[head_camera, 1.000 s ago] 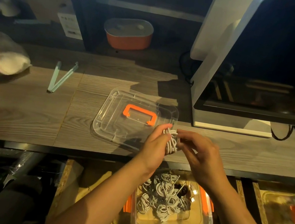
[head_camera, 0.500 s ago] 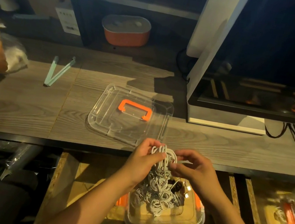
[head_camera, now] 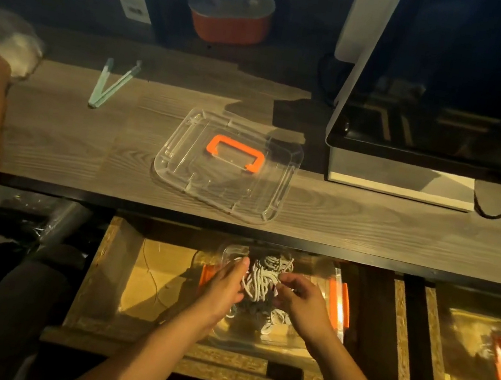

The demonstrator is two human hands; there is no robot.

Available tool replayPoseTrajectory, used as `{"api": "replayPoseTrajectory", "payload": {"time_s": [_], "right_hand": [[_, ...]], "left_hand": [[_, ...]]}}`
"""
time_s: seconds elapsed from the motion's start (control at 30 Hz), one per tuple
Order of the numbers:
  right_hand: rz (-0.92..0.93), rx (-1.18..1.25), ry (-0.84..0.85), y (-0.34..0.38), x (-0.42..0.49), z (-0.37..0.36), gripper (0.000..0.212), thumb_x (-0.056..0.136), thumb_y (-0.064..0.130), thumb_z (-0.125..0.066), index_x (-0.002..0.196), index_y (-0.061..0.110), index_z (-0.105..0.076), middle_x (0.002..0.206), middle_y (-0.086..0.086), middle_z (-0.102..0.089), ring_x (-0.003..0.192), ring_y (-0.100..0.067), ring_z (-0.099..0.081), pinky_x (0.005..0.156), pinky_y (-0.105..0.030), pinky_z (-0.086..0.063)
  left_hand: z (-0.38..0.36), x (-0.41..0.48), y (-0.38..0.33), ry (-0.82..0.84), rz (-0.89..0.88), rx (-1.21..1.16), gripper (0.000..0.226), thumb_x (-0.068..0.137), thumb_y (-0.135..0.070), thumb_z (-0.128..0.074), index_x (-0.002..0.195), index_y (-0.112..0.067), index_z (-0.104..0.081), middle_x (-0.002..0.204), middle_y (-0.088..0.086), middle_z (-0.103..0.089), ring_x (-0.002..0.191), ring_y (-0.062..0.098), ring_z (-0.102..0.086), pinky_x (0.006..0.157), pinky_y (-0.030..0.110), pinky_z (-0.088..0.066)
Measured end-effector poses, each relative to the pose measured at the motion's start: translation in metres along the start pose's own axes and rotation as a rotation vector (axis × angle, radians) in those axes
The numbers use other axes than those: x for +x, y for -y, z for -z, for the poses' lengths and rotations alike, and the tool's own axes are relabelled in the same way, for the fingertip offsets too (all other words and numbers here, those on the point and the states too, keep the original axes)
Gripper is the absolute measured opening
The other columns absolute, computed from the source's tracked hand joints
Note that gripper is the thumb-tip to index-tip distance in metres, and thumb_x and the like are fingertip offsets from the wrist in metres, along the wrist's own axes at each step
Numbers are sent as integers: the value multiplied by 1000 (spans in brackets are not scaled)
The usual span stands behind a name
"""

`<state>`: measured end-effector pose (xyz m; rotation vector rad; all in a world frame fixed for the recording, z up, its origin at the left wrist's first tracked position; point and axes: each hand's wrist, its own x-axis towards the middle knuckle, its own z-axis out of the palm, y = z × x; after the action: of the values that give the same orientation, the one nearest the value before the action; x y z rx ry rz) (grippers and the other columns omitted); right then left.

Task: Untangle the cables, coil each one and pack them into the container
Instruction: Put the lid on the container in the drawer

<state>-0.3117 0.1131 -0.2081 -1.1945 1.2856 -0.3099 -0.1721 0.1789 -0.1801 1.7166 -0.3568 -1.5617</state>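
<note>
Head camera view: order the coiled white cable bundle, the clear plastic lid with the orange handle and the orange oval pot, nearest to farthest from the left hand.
1. The coiled white cable bundle, gripped by the left hand itself.
2. The clear plastic lid with orange handle, on the desk beyond.
3. The orange oval pot, far back behind the desk.

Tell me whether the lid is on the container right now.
No: the clear lid lies on the desk, apart from the open container in the drawer below.
</note>
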Motion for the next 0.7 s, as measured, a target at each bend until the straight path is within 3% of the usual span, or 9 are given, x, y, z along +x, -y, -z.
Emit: {"api": "replayPoseTrajectory", "payload": {"time_s": [0.2, 0.3, 0.37, 0.4, 0.47, 0.53, 0.6, 0.67, 0.7], "right_hand": [[-24, -98, 60, 7, -3, 7, 21, 97, 8, -45, 106, 19, -61, 110, -6, -63, 101, -21, -63, 90, -38, -53], [252, -347, -41, 21, -9, 15, 22, 93, 9, -53, 110, 20, -63, 105, 7, -62, 98, -8, -61, 87, -24, -51], [473, -443, -140, 44, -10, 20, 23, 89, 4, -57, 106, 17, -65, 98, 11, -60, 92, -3, -58, 79, -9, -45], [550, -475, -157, 56, -9, 22, 23, 88, 3, -58, 106, 15, -65, 99, 10, -59, 92, -5, -58, 79, -9, -45], [653, -576, -139, 79, -1, 24, 28, 87, 4, -58, 113, 14, -62, 111, 4, -59, 103, -12, -56, 88, -19, -45], [705, -747, -81, 93, 10, 22, 41, 87, 8, -58, 127, 14, -55, 131, -1, -52, 120, -16, -48, 99, -20, -34], [727, -885, -27, 98, 21, 21, 52, 87, 9, -56, 137, 16, -46, 144, -2, -41, 132, -17, -36, 105, -18, -23], [717, -967, -2, 96, 29, 20, 56, 87, 9, -54, 141, 18, -40, 149, -2, -35, 138, -19, -27, 111, -25, -22], [706, -997, -7, 94, 31, 22, 57, 86, 10, -55, 141, 18, -41, 149, -3, -34, 139, -20, -25, 113, -29, -23]], "left_hand": [[-4, 1, 1, -84, -35, 131, 53, 94, -51, -36, 140, -26, -38, 144, -1, -40, 130, 16, -40, 108, 34, -34], [-8, -9, -7, -164, -286, 441, 34, 96, -38, -45, 129, -29, -49, 124, -11, -52, 107, 2, -49, 85, 16, -40], [-5, -14, -18, -287, -556, 599, 30, 93, -28, -52, 123, -28, -54, 119, -14, -50, 108, -2, -45, 87, 9, -35], [0, -12, -26, -356, -678, 685, 32, 92, -23, -54, 124, -25, -55, 121, -14, -49, 113, -2, -41, 93, 7, -29], [12, 2, -42, -474, -807, 878, 42, 91, -18, -54, 132, -22, -50, 136, -8, -44, 127, 5, -32, 106, 17, -19], [27, 15, -57, -505, -751, 1112, 54, 91, -19, -50, 143, -22, -36, 151, -3, -28, 140, 14, -17, 114, 32, -9], [37, 28, -58, -509, -649, 1284, 55, 92, -20, -47, 144, -24, -31, 154, -3, -21, 143, 15, -11, 115, 39, -1], [41, 31, -55, -503, -684, 1301, 43, 88, -14, -54, 130, -23, -50, 145, -1, -38, 139, 17, -26, 113, 46, -4], [43, 31, -54, -503, -755, 1293, 34, 82, -9, -62, 113, -22, -62, 134, 0, -51, 131, 19, -41, 110, 48, -8]]}}
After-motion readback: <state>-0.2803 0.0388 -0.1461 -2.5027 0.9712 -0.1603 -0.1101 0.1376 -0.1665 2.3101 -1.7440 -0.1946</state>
